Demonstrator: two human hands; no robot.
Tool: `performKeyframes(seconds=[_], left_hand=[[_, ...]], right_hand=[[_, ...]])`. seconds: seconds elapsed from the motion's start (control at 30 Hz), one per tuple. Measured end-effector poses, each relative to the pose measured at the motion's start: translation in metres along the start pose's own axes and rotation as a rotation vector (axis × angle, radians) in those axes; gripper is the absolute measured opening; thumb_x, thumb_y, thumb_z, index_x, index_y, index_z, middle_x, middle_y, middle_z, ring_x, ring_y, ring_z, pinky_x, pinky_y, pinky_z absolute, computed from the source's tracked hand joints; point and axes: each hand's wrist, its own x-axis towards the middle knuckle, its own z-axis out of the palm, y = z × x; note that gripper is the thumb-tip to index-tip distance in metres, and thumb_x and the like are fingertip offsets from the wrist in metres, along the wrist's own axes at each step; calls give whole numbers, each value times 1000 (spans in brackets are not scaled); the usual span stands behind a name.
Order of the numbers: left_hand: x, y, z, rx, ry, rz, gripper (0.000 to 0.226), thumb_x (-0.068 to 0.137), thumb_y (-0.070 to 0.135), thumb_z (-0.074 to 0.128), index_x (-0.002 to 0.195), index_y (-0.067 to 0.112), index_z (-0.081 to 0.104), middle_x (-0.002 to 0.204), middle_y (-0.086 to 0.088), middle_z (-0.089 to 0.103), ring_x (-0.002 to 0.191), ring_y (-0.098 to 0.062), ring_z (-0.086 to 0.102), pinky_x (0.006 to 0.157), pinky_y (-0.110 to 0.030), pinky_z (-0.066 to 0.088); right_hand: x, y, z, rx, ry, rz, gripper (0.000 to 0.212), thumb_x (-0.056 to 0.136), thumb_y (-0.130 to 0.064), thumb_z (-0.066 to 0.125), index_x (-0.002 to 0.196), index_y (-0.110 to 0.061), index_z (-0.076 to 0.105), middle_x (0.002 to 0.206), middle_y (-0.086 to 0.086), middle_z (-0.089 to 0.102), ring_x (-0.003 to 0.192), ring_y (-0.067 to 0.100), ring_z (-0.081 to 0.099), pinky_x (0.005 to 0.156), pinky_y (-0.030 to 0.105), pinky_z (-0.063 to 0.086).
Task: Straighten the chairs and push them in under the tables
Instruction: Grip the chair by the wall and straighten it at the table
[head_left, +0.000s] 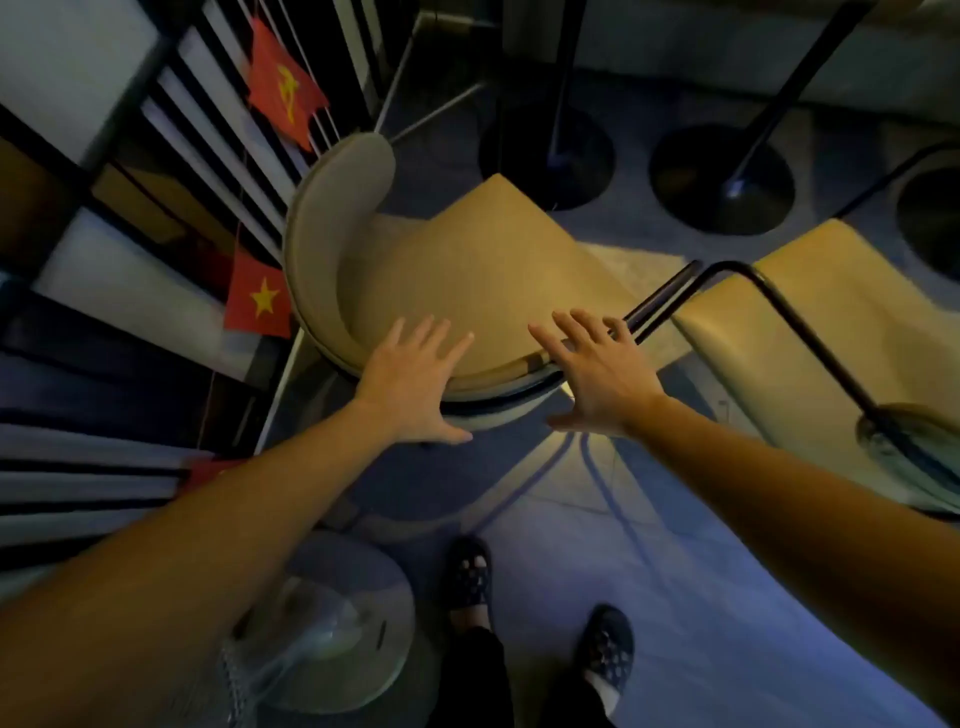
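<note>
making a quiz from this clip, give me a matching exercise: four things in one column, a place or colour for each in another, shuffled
Things:
1. left hand
2. right hand
3. red flag with yellow star
4. patterned shoes

Descriptions:
A. hanging left of the chair
B. spread near the chair's black metal frame
C. on the floor at the bottom
D. open over the tan seat

Pairs: 1-D, 2-B, 3-A, 4-C

chair (457, 291) seen from above, tan seat, grey curved back on its left | left hand (415, 382) spread flat over chair's near edge | right hand (597, 374) spread over chair's near right edge beside dark metal tube (660, 301) | second tan seat (810, 332) right of chair | red flags (260, 304) left of chair
</note>
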Motion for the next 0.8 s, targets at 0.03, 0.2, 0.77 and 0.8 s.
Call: performKeyframes(seconds=[0.03,0.2,0.77,0.8], left_hand=[[4,-5,6,15,-33,25,124,66,92,48,158,23,1,165,-13,14,150,-32,12,119,-49,12],[14,-30,39,-19,-20,145,111,70,78,64,157,29,15,161,-9,28,145,-32,28,112,-46,27],[82,-77,11,-16,-95,198,55,85,51,67,132,25,54,108,-3,71,95,-25,67,70,-35,52],[91,-81,7,-20,-96,189,56,84,51,67,132,26,54,108,-3,71,96,-25,67,71,-35,52]], right_hand=[[10,-3,6,-8,-19,-27,121,66,-70,75,156,-26,7,161,15,22,146,37,19,114,54,22],[40,-16,29,-61,-37,-95,118,65,-64,80,155,-27,14,159,14,24,144,40,21,111,56,27],[110,22,4,-50,-109,-137,61,82,-58,67,130,-26,46,115,6,60,103,28,55,91,42,40],[118,27,0,-47,-112,-128,61,82,-58,67,130,-27,46,116,6,60,104,28,55,92,42,41]])
